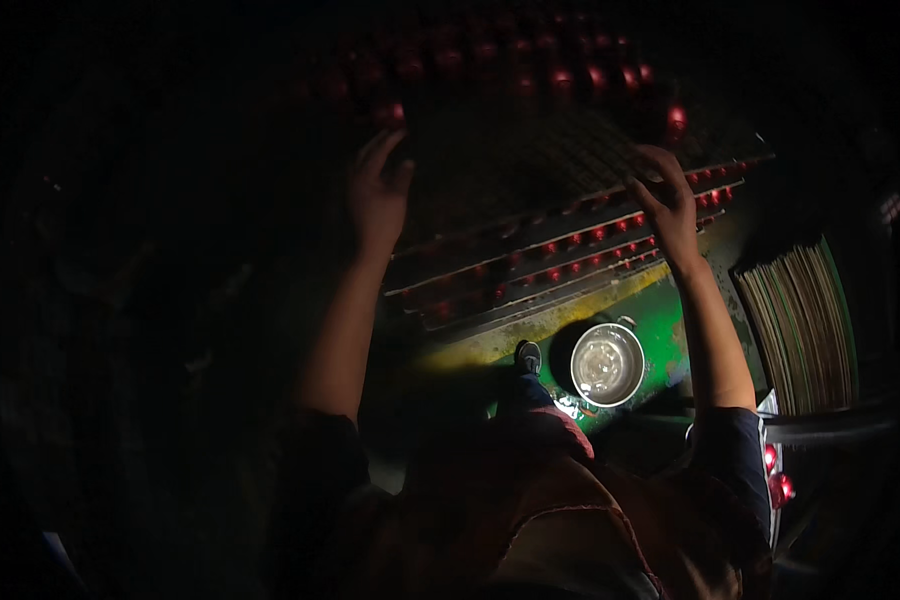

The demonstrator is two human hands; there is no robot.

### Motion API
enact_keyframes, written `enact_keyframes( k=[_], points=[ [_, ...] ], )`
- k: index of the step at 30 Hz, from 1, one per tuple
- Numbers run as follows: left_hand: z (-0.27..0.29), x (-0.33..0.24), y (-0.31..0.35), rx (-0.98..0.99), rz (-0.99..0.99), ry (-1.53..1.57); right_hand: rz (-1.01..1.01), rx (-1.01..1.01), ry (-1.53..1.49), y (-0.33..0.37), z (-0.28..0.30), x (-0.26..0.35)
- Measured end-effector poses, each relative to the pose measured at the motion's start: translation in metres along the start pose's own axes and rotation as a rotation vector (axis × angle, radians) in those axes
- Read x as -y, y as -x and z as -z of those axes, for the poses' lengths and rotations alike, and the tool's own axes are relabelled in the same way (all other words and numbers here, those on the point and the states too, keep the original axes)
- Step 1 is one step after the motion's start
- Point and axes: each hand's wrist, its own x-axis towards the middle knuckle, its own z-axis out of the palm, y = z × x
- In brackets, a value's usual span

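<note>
Top tray [530,165]: flat, grid-patterned, dim, laid uppermost on a stack of trays [560,265] ahead of the person; gripped at both side edges. Left hand [375,190]: fingers spread and laid over the tray's left edge, closed on it as far as can be made out in the dark. Right hand [665,200]: fingers curled over the tray's right edge. Stack beneath: several thin layers, rows of small red pieces [595,235] seen between them; more red pieces [530,65] ranged beyond the tray. Below the stack: a green surface [660,325] carrying a round metal bowl [607,364]. At right: a bundle of thin upright sheets [800,325]
</note>
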Motion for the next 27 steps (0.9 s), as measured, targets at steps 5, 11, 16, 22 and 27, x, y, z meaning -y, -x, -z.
enact_keyframes(
  k=[5, 11, 16, 22, 27],
  points=[
    [-0.043, 0.066, -0.124, 0.017, -0.019, -0.586, 0.128, 0.253, 0.317, -0.172, -0.114, -0.077],
    [-0.086, 0.085, -0.163, 0.174, 0.272, -0.554, -0.049, 0.307, 0.529, -0.224, -0.192, -0.14],
    [-0.085, 0.072, -0.146, 0.085, 0.272, -0.598, -0.029, 0.206, 0.517, -0.205, -0.196, -0.142],
    [-0.073, 0.088, -0.115, 0.009, 0.124, -0.453, 0.028, 0.14, 0.406, -0.186, -0.184, -0.135],
    [-0.047, 0.108, -0.103, 0.015, -0.039, -0.033, -0.15, -0.016, 0.018, -0.123, -0.139, -0.108]
  ],
)
